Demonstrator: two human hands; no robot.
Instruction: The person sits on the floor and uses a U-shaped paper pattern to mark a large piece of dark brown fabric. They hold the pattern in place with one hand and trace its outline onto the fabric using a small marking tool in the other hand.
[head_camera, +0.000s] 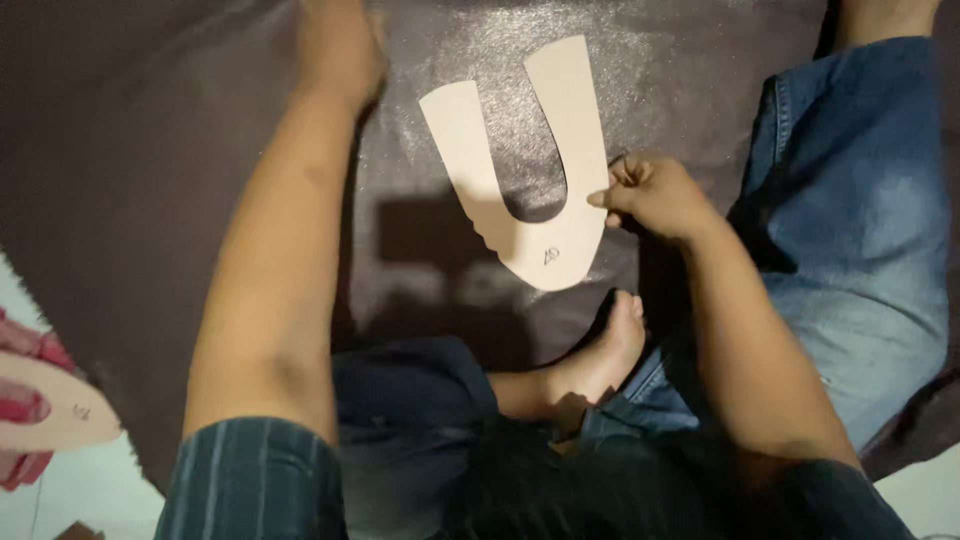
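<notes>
Dark brown leather sheet (150, 180) spread on the floor carries a thin, stiff, light U-shaped card pattern (520, 190), right hand (655, 195) fingers pinched at its right edge, left hand (340, 45) pressed flat on the leather, fingers unseen.

Second cardboard pattern (55, 405), red cloth (22, 400)

U-shaped template (520, 190) lies on sheet (150, 150) | right hand (655, 195) touches its right edge | left hand (340, 45) on sheet, upper left | second template (55, 405) far left
</notes>
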